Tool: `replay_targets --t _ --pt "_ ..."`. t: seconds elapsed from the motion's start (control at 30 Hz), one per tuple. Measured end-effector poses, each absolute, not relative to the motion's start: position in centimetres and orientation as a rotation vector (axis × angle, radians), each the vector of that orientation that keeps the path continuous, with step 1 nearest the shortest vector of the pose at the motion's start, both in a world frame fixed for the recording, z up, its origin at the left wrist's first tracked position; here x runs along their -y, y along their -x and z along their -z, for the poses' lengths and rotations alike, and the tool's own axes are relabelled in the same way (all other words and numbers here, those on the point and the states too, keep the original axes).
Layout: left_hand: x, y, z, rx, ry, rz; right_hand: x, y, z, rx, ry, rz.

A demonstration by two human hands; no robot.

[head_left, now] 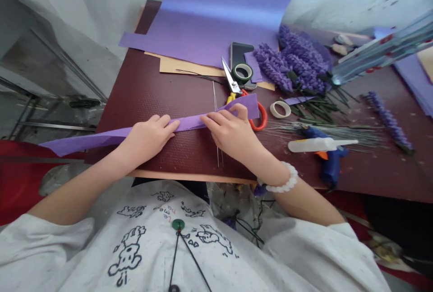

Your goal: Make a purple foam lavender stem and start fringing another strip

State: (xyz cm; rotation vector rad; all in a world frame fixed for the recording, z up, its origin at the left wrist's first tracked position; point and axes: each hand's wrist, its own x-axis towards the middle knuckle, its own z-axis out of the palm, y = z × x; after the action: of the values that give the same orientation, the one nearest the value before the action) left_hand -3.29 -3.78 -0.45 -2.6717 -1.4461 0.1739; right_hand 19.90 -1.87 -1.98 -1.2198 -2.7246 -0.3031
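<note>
A long strip of purple paper [189,123] lies across the near part of the table, folded lengthwise in its middle, with its left end hanging past the table's left edge. My left hand [150,136] presses and grips the strip left of its middle. Toward the strip's right end, my right hand [233,132] holds the fold with fingers and thumb bent over it. Just beyond my right hand lie open scissors [233,85], their red and yellow handles partly hidden by the paper. Thin metal wires [215,98] pass under the strip between my hands.
Behind lie a large purple sheet [203,35], a phone [237,51] and green tape [242,73]. To the right are white tape [280,109], purple flower stems [297,62], a wire bundle [358,133], a nozzled bottle [311,145] and a blue glue gun [329,168].
</note>
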Motion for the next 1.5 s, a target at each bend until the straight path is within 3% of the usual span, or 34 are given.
replay_targets --t 1.13,1.5 --pt "3.6 3.1 0.4 1.384 2.706 -0.251 3.8 -20.4 2.8 2.706 1.231 0.336" --pt "3.8 3.0 0.0 1.328 2.756 -0.234 4.5 -19.1 2.4 2.742 1.282 0.536"
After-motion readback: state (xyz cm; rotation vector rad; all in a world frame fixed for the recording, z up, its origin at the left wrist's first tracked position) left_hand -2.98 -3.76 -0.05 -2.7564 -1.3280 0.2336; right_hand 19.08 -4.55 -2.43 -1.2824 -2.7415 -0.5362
